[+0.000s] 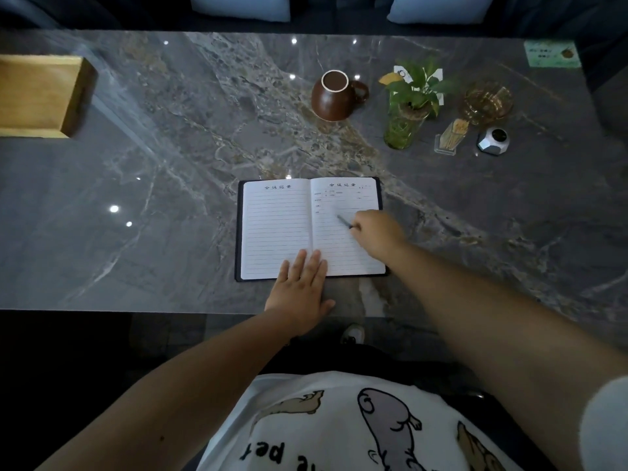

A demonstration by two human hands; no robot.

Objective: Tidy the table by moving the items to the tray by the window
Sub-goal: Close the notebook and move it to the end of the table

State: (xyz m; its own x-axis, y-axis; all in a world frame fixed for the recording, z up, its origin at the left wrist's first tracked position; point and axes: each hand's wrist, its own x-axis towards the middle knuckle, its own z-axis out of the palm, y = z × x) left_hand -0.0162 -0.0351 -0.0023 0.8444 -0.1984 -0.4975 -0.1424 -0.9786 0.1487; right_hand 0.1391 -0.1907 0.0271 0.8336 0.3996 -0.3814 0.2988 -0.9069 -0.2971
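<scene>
Notebook (311, 229) open, near table (170, 164) front edge. My left hand (300, 295) flat, fingers straight, pressing lower pages. Right hand (377, 234) pinching pen (345, 222) over right page. Wooden tray (73, 96) far left, well apart. I judge pen pickup in hand; next: carry pen to tray, then close notebook.

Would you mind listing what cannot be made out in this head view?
- Tray: cut off by the left edge; most of its inside lies out of frame.
- Pen: mostly hidden in the right hand; its grip is blurred.
- Notebook print: too small to read; the left hand covers its lower edge.
- Green card: text blurred.
- Mug: interior too dark.
</scene>
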